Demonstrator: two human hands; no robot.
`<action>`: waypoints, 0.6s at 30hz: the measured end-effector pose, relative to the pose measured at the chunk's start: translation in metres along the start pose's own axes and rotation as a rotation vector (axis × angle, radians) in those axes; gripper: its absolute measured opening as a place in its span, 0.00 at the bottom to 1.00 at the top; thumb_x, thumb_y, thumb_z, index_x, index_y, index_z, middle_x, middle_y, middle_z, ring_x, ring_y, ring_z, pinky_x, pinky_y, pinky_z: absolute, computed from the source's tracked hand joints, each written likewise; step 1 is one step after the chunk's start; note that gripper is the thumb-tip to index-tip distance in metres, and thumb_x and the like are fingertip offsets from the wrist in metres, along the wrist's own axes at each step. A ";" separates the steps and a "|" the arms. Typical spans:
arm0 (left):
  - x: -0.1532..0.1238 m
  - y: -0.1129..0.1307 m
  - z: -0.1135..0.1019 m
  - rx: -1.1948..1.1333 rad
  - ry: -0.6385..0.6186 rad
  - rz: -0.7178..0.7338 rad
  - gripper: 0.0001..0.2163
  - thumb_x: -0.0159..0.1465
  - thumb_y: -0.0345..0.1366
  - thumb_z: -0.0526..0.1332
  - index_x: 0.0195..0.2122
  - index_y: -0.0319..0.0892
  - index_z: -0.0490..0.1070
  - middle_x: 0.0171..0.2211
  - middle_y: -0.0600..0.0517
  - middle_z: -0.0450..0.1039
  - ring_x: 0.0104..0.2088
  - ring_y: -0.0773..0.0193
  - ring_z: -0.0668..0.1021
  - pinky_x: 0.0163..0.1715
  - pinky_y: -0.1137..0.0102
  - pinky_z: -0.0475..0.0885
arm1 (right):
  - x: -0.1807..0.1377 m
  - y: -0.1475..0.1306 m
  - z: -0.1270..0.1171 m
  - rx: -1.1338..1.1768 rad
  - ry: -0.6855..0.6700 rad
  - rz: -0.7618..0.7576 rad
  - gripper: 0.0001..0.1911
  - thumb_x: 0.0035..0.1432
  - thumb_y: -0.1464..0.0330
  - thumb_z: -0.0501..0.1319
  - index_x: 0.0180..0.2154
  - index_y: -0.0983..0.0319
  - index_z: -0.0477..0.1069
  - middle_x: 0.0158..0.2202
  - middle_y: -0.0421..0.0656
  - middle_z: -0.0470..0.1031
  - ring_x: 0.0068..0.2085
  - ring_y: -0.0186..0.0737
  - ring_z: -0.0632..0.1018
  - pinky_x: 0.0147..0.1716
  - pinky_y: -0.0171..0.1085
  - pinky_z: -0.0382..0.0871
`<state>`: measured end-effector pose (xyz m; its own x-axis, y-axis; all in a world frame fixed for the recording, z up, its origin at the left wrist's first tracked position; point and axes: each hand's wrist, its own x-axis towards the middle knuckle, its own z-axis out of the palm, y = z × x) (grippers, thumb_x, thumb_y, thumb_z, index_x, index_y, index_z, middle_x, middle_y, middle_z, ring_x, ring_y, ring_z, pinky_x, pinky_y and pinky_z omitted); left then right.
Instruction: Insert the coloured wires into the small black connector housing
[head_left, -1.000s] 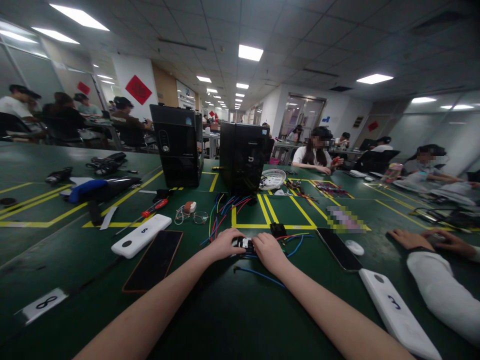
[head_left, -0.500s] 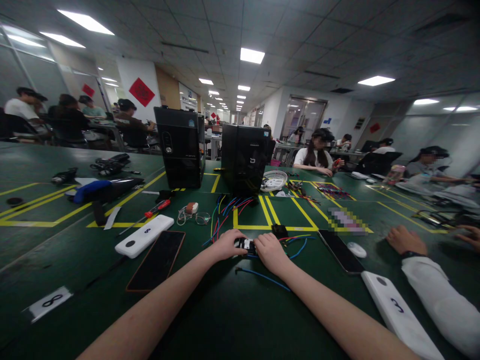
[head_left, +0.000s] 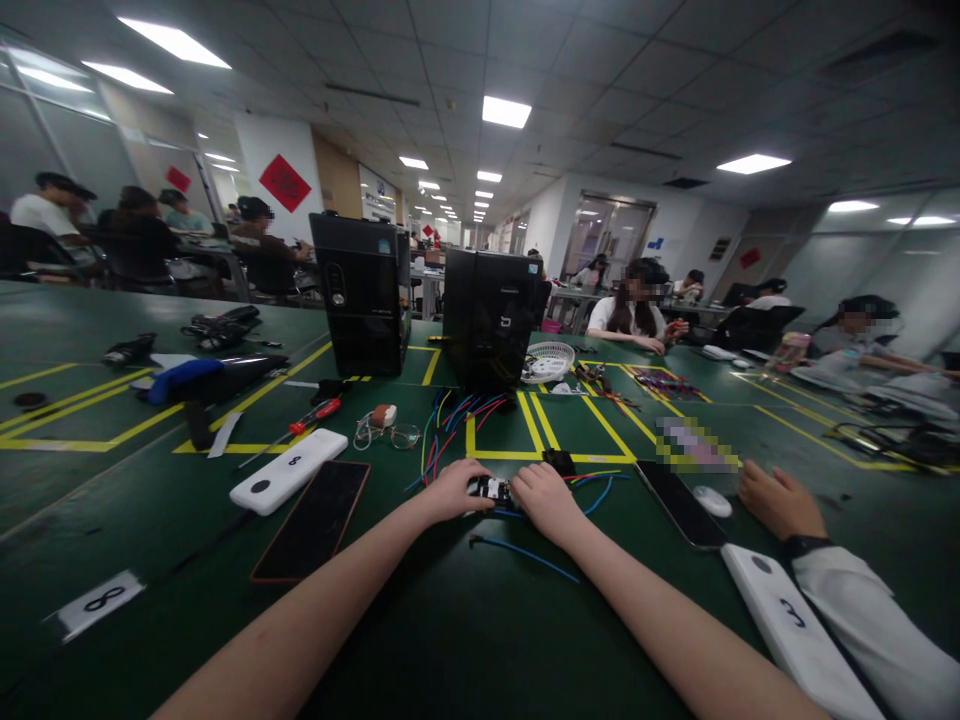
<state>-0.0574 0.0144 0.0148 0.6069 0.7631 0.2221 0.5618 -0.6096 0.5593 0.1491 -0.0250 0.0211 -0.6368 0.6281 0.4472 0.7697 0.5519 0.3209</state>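
In front of me, low over the green table, a small black-and-white block-shaped part (head_left: 493,489) sits between my two hands. My left hand (head_left: 452,491) pinches its left end, thumb below and fingers above. On the right side, my right hand (head_left: 545,503) is closed with bent fingers over the other end; its fingertips partly hide the part. Just below lies a loose blue wire (head_left: 529,557). Beyond my right hand there is a small black block (head_left: 558,461), with blue, red and yellow wires (head_left: 602,487) beside it. More coloured wires (head_left: 444,425) lie beyond my left hand.
Two black computer towers (head_left: 365,300) stand ahead. To the left are a phone (head_left: 312,522), a white numbered device (head_left: 289,472), a red-handled screwdriver (head_left: 316,416) and glasses (head_left: 386,432). At right, another person's hand (head_left: 782,503) rests near a dark phone (head_left: 681,504) and a second white device (head_left: 799,618).
The neighbouring person's near hand has shifted left toward the phone, and their other hand has left the right edge. My hands and the part stay almost still.
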 end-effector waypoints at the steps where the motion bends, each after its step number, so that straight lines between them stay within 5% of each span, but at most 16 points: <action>1: 0.000 0.000 0.000 0.001 0.004 0.001 0.18 0.51 0.40 0.67 0.43 0.42 0.72 0.41 0.48 0.71 0.44 0.56 0.72 0.45 0.65 0.66 | 0.000 0.001 0.000 -0.003 0.000 -0.009 0.12 0.62 0.70 0.52 0.28 0.63 0.68 0.27 0.43 0.67 0.31 0.38 0.64 0.33 0.38 0.51; 18: -0.001 0.000 0.000 -0.005 0.002 -0.006 0.18 0.51 0.39 0.68 0.43 0.43 0.73 0.41 0.49 0.71 0.43 0.57 0.72 0.46 0.66 0.66 | 0.003 0.002 0.001 -0.006 0.016 -0.066 0.12 0.60 0.71 0.51 0.26 0.64 0.68 0.25 0.43 0.68 0.30 0.37 0.64 0.34 0.39 0.50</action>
<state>-0.0580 0.0135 0.0152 0.6026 0.7670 0.2203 0.5624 -0.6040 0.5647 0.1491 -0.0214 0.0217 -0.6853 0.5815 0.4384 0.7264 0.5883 0.3554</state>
